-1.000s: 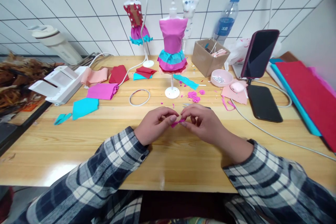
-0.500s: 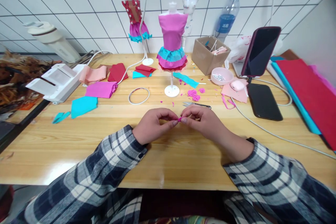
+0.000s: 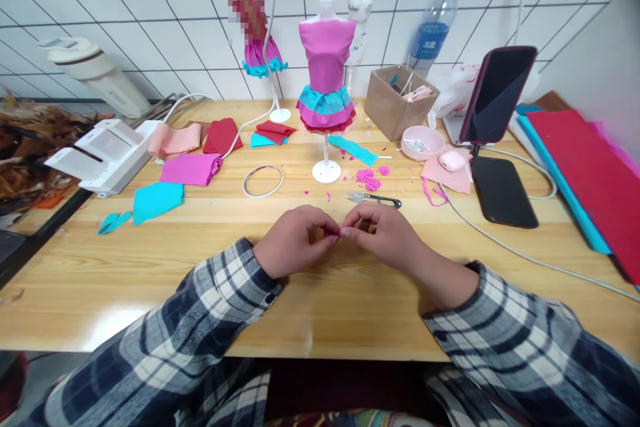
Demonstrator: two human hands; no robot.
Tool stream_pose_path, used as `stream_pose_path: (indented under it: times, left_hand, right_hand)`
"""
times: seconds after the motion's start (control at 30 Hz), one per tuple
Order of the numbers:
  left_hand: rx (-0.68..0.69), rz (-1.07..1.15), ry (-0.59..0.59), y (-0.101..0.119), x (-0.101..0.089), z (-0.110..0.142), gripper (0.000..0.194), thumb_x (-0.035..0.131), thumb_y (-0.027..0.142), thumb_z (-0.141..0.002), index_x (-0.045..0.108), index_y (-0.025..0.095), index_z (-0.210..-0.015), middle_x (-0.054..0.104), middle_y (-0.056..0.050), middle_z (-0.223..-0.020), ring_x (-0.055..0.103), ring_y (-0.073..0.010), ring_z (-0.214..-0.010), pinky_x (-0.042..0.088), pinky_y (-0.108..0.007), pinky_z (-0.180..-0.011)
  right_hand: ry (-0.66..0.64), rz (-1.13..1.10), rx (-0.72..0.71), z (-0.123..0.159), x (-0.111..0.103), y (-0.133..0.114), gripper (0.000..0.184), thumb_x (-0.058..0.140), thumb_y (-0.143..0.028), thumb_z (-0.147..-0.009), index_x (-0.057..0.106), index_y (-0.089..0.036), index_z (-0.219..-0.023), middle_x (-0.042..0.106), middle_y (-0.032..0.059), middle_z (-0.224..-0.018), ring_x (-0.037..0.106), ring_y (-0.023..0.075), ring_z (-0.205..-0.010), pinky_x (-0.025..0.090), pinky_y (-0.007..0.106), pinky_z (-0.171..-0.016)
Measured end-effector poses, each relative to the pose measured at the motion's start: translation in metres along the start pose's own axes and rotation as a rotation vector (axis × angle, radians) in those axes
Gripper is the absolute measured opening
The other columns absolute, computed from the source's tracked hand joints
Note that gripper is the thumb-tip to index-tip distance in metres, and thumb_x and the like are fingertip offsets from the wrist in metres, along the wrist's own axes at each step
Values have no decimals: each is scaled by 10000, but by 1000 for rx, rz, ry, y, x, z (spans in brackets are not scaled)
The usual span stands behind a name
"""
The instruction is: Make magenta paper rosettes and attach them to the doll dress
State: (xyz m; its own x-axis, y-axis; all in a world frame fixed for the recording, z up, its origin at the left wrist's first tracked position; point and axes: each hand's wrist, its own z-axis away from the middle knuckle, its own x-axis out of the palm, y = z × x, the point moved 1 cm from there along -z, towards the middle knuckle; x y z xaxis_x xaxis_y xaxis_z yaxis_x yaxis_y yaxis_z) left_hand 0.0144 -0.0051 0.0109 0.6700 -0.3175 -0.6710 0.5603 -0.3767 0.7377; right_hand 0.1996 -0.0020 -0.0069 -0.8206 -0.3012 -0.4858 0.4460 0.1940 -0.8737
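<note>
Two hands [image 3: 295, 240] [image 3: 387, 237], magenta scrap [image 3: 331, 234], apparently less visible

A small magenta scrap [image 3: 329, 233] is pinched at the meeting fingertips of the left hand [image 3: 299, 241] and right hand [image 3: 387, 238], above the desk [image 3: 320, 307]; fingers hide most of its shape. Just beyond the right hand lie dark-handled thread snips [image 3: 389, 201], silver blades apart, pointing left. Farther back are three flat, ruffled pink rosettes [image 3: 373, 184]. Behind, an upright white dress form [image 3: 327, 172] wears a pink bodice and a tiered turquoise, pink and red skirt.
</note>
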Motion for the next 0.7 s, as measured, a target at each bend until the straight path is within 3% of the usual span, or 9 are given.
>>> stream_pose_path:
  times: [0.13,0.23,0.33,0.47,0.6,0.7]
  left_hand:
    - [-53,48,109,-5,0,-1,290,653,336,-799,697,195,-1049,723,-56,-895,655,-189,-837,502,-333,-826]
    - [-122,221,90,-9,1,-2,502,708,366,-755,617,176,-1211,699,-84,-1016,655,-197,-906,523,-345,-846]
    - [-188,322,37,-9,2,-2,432,724,387,-735,665,147,-1089,707,-95,-1001,663,-194,-856,542,-321,-778]
    - [-218,305,24,-6,4,-2,254,669,379,-781,704,143,-868,727,-60,-817,653,-167,-726,525,-277,-686]
    - [-211,288,44,-4,1,-2,224,655,361,-795,710,147,-831,740,-56,-809,646,-161,-728,506,-259,-677]
    - [-220,283,52,-4,0,-3,242,652,374,-795,704,139,-826,738,-58,-805,633,-154,-709,495,-257,-670]
  right_hand:
    - [100,-63,75,-1,-3,-1,150,648,-335,-755,620,-194,-713,506,-35,-583,423,95,-496,338,245,-492]
    - [140,-86,100,-1,-5,-1,166,635,-353,-768,616,-194,-724,432,-56,-516,389,93,-469,293,237,-463]
    - [97,-126,126,-1,-3,1,178,627,-366,-782,609,-193,-742,459,-55,-523,380,87,-459,289,233,-455]
    - [12,-256,98,0,1,0,171,655,-353,-769,600,-192,-785,613,-12,-697,490,90,-531,391,235,-510]
    - [-57,-465,222,1,2,-3,302,618,-431,-798,576,-205,-994,639,-4,-728,549,103,-512,418,210,-415]
    - [-92,-498,258,1,2,-3,301,621,-459,-791,598,-181,-904,649,24,-779,570,98,-533,447,195,-402]
